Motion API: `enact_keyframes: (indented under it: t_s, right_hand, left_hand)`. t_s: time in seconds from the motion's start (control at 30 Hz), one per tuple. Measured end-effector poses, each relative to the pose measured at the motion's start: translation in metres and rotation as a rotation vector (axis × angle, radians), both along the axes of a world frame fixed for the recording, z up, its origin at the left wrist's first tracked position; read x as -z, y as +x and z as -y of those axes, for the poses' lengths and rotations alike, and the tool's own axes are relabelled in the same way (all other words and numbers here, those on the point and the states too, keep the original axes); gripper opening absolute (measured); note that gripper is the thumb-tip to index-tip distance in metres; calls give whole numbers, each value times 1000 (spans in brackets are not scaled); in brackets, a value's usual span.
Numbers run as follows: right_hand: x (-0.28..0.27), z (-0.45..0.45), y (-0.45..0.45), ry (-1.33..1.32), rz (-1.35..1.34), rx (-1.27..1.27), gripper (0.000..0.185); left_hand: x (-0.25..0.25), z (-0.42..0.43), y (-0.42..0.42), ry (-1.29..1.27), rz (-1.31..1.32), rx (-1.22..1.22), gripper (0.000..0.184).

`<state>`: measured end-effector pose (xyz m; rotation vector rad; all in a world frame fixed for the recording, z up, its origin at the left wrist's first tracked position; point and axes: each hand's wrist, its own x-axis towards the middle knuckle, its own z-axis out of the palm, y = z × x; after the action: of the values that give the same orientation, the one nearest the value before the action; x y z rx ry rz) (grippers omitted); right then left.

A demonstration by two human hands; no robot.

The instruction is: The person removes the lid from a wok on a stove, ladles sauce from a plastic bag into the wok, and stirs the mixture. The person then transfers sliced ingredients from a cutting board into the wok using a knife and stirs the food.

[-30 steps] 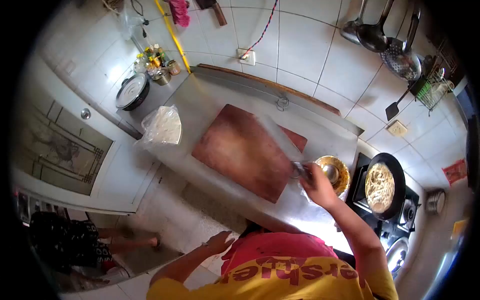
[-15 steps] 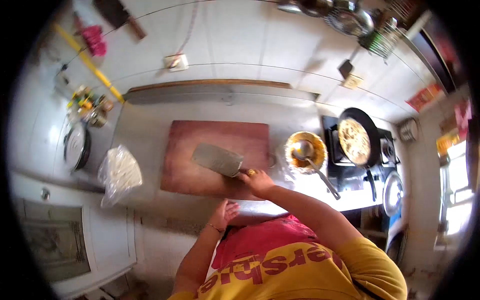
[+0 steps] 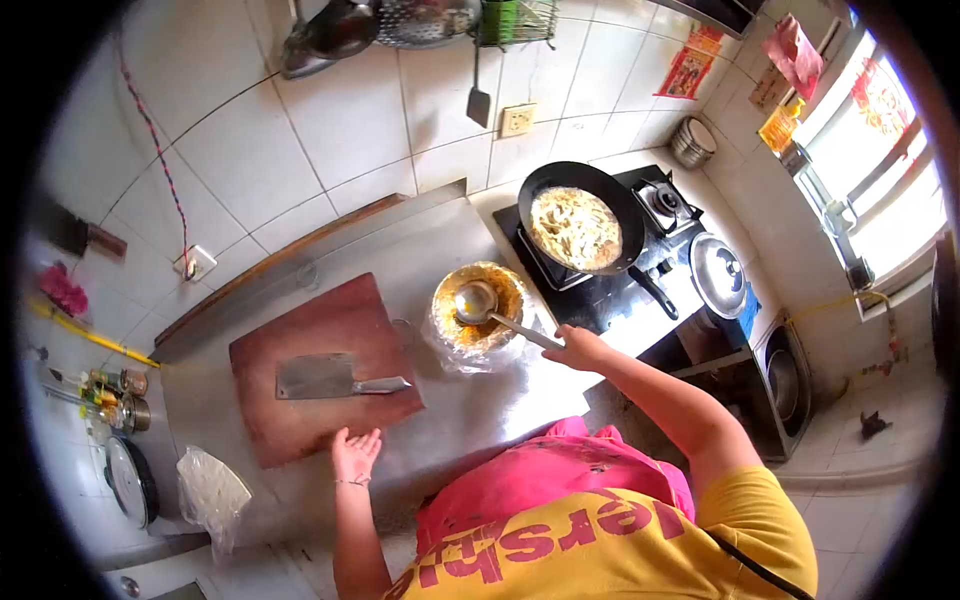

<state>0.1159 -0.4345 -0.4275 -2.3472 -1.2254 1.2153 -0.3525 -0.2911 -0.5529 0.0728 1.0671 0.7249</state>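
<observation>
My right hand (image 3: 580, 349) is closed on the handle of a metal ladle (image 3: 476, 301), whose bowl rests inside a yellow-smeared bowl (image 3: 513, 290) wrapped in clear plastic. My left hand (image 3: 356, 455) is palm up with its fingers apart, at the lower edge of the reddish cutting board (image 3: 300, 430), and holds nothing. On the board a cleaver (image 3: 315, 377) lies flat, its handle pointing right. A black pan (image 3: 633, 225) with pale, shredded food (image 3: 575, 229) sits on the stove, right of the bowl.
A lidded pan (image 3: 718, 275) stands on the stove (image 3: 610, 305). At the lower left are a plastic bag with something pale (image 3: 213, 495) and a covered pot (image 3: 127, 482). Ladles and a spatula (image 3: 479, 106) hang on the tiled wall. A window (image 3: 870, 150) is at the right.
The view has turned right. My right hand has let go of the cleaver, which now lies on the board, and has taken hold of the ladle. My left hand is now beside the board.
</observation>
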Motion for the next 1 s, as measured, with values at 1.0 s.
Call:
enact_keyframes:
  t_s: [1.0]
  right_hand:
    - [-26, 25, 311, 477, 487, -306, 27]
  left_hand:
    - [-79, 207, 600, 171, 108, 1072, 32]
